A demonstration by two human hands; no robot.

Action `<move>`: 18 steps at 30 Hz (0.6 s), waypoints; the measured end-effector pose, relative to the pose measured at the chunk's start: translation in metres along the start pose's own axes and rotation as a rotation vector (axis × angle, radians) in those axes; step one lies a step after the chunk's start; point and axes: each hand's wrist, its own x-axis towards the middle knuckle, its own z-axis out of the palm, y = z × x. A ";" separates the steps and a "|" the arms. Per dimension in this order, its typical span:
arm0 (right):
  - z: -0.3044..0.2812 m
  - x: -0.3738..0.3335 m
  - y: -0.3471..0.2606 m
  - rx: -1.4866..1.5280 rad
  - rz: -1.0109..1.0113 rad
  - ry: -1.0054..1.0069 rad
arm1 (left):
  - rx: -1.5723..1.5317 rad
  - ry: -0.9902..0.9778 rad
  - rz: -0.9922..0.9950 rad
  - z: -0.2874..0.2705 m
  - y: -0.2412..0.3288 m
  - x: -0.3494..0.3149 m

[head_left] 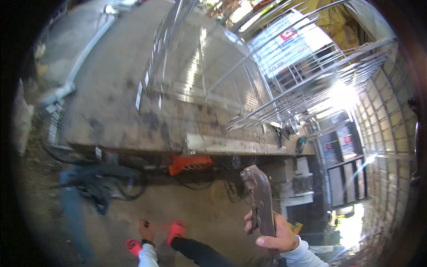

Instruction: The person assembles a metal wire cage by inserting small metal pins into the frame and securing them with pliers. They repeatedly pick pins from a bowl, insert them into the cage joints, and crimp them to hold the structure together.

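Note:
My right hand (280, 236) is closed round a brown welding electrode holder (261, 196), held upright with its ridged end on top. A dark lever runs down its side by my fingers, and no rod shows in it. At the lower left my left hand (147, 228) hangs low over the floor, its fingers curled. A small dark spot shows between them, too small to name. On that wrist sits a dark band (148, 242). Beyond both hands stands a long worktable (120, 129), with a shiny metal wire rack (275, 100) on it, blurred.
An orange socket box (191, 164) lies under the table edge. Black cables (109, 178) are heaped at the left by a blue beam (73, 209). My pink clogs (178, 229) stand on the floor. A dark shelf frame (344, 160) stands at the right.

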 end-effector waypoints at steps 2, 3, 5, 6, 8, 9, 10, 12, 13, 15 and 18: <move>-0.021 -0.022 -0.038 0.056 -0.026 -0.005 | -0.238 0.024 0.181 -0.024 0.165 -0.020; -0.025 -0.043 -0.055 0.073 -0.039 -0.011 | -0.418 -0.053 0.086 -0.039 0.252 -0.031; -0.019 -0.081 -0.066 0.124 -0.075 -0.011 | -0.672 -0.185 0.149 -0.062 0.415 -0.042; -0.009 -0.098 -0.064 0.137 -0.039 -0.020 | -0.731 -0.233 0.212 -0.069 0.486 -0.045; 0.014 -0.131 -0.041 0.119 0.054 -0.018 | -0.710 -0.324 0.401 -0.076 0.595 -0.053; 0.022 -0.148 -0.040 0.110 0.036 -0.013 | -0.556 -0.316 0.478 -0.075 0.641 -0.055; 0.030 -0.164 -0.034 0.137 0.012 -0.019 | -0.455 -0.282 0.622 -0.070 0.676 -0.055; 0.030 -0.188 -0.020 0.121 0.102 -0.029 | -0.331 -0.266 0.716 -0.050 0.720 -0.050; 0.023 -0.200 -0.019 0.014 0.010 0.016 | -0.278 -0.240 0.762 -0.040 0.735 -0.048; 0.010 -0.217 -0.017 -0.076 -0.087 0.144 | -0.185 -0.254 0.688 -0.021 0.747 -0.044; -0.011 -0.225 -0.013 -0.064 -0.125 0.254 | -0.116 -0.212 0.718 0.006 0.747 -0.038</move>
